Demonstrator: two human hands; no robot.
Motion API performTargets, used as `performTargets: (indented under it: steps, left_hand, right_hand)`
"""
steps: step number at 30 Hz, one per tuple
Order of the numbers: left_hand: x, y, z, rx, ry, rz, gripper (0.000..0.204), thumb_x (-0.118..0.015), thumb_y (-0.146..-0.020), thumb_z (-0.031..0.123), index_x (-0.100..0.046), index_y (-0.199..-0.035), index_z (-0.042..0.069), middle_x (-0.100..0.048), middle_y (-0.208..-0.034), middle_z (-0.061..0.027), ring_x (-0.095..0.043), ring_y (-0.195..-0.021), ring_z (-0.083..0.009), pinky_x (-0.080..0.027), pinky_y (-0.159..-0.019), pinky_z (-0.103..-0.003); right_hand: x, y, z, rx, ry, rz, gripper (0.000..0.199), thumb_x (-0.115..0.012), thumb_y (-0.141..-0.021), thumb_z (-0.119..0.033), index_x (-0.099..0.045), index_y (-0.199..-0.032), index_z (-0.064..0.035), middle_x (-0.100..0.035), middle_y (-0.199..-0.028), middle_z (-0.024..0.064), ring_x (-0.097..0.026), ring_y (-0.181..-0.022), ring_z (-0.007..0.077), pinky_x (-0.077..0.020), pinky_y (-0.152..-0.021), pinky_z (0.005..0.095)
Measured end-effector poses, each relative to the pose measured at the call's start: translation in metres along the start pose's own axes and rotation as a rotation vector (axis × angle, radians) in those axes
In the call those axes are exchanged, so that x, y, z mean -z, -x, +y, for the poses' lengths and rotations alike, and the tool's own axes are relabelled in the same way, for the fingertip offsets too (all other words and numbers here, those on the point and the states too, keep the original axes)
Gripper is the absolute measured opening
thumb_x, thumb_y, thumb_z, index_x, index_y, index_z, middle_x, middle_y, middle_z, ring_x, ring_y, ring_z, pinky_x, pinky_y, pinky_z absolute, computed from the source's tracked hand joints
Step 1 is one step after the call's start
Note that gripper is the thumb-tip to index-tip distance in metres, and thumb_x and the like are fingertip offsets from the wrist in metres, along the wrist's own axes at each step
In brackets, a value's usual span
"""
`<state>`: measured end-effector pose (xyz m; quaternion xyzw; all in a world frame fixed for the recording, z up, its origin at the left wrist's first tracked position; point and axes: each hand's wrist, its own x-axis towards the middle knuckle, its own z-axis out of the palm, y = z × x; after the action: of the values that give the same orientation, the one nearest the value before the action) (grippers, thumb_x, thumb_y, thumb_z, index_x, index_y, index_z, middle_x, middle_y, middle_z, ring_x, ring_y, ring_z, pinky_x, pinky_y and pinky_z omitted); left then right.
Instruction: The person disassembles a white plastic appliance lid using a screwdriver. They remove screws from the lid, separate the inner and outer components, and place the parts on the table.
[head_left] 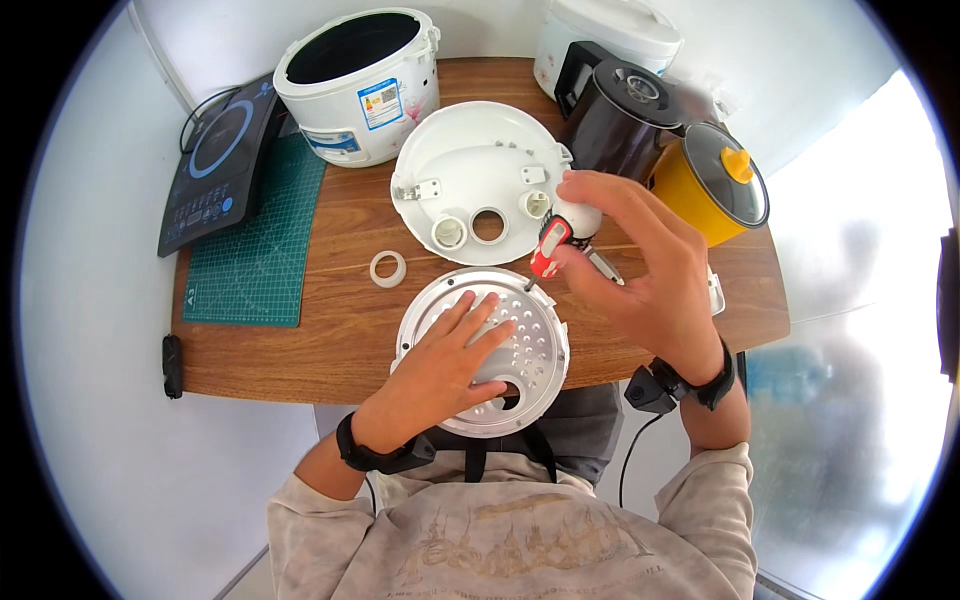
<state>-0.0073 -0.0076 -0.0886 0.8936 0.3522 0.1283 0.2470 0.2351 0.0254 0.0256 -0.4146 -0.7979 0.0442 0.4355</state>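
My left hand [440, 375] lies with fingers spread on a round silver metal plate [535, 345] with rows of small dimples and a round hole. This plate overhangs the table's near edge toward my lap. In my right hand [655, 270] is a screwdriver [549, 248] with a red, black and white handle, gripped between thumb and fingers. It leans, its tip touching the plate's far right rim; any screw under the tip is too small to make out. Just beyond the plate rests a white round lid shell [470, 140] with a hole and two round posts.
A white ring [387, 269] is left of the plate. Farther left are a green cutting mat [240, 280] and a black induction cooker [215, 160]. Behind stand a white rice cooker body [350, 90], a white cooker [610, 35], a dark kettle [620, 120] and a yellow pot [705, 190].
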Motion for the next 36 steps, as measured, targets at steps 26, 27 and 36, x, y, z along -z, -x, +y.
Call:
performTargets:
  steps: [26, 27, 36]
  left_hand:
    - [0.003, -0.001, 0.006, 0.005, -0.008, -0.007, 0.071, -0.078, -0.086, 0.037, -0.051, -0.148, 0.014, -0.035, -0.162, -0.0193, -0.031, -0.150, -0.0445, -0.035, -0.120, -0.050]
    - [0.003, -0.001, 0.008, 0.003, -0.008, -0.005, 0.071, -0.078, -0.086, 0.037, -0.051, -0.148, 0.014, -0.035, -0.162, -0.0193, -0.031, -0.150, -0.0445, -0.035, -0.120, -0.050]
    - [0.003, 0.011, 0.007, 0.008, -0.003, 0.000, 0.071, -0.078, -0.087, 0.037, -0.051, -0.148, 0.014, -0.035, -0.162, -0.0195, -0.031, -0.149, -0.0451, -0.034, -0.120, -0.050]
  right_hand:
    - [0.012, -0.003, -0.014, -0.164, -0.085, -0.111, 0.043, -0.083, -0.076, -0.005, -0.068, -0.117, -0.0040, -0.066, -0.112, 0.0096, -0.067, -0.095, 0.0264, -0.0540, -0.085, 0.0321]
    - [0.010, 0.000, -0.012, -0.162, -0.092, -0.106, 0.044, -0.084, -0.077, -0.007, -0.068, -0.118, -0.0040, -0.066, -0.111, 0.0096, -0.067, -0.094, 0.0266, -0.0540, -0.085, 0.0326]
    - [0.016, -0.001, -0.019, -0.048, 0.091, -0.106, 0.048, -0.079, -0.081, -0.004, -0.063, -0.126, -0.0073, -0.064, -0.110, 0.0153, -0.067, -0.084, 0.0315, -0.0550, -0.074, 0.0382]
